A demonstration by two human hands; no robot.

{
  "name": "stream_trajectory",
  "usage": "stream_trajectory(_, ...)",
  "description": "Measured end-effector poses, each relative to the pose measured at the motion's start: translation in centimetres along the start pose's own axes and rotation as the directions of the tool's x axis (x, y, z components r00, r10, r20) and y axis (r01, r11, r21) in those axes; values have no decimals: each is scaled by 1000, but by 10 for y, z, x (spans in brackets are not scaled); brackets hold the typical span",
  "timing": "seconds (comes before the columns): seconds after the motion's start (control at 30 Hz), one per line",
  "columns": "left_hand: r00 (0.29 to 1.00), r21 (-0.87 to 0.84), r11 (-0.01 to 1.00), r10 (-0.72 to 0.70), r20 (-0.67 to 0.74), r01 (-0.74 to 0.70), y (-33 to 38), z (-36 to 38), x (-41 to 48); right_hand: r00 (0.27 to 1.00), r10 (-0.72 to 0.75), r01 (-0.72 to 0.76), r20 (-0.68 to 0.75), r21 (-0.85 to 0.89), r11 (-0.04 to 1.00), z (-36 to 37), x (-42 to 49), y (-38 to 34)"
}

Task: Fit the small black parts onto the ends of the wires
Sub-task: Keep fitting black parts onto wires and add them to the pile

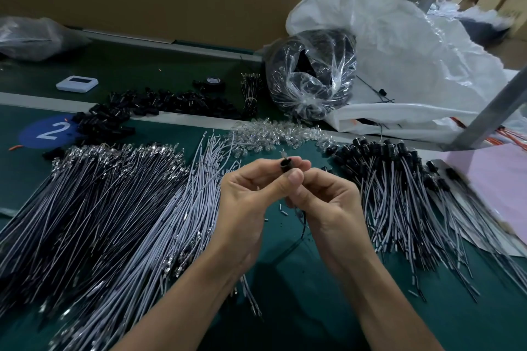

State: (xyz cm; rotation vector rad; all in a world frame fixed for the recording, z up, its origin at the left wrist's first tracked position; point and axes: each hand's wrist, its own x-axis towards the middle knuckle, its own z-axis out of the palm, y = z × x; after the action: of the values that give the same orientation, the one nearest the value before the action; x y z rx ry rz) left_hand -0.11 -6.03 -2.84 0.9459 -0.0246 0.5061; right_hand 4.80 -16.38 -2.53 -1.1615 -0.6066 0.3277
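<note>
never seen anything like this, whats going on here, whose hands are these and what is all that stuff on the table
There is no machine here: a person works with bare hands. The one picture comes from a camera worn on their head, looking down. The left hand and right hand both pinch a small black part. A metal tip pokes out above it and a thin wire hangs below. On the green table lie loose wires at left, finished wires with black ends at right, and heaps of clear pieces and black parts farther back.
</note>
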Motion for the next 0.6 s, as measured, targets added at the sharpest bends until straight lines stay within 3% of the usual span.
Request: stream_trajectory(0.6,1000,0,1000,0,-30,0,-4,4,-5,996,24,-24,-80,8,1000,-3,1,4)
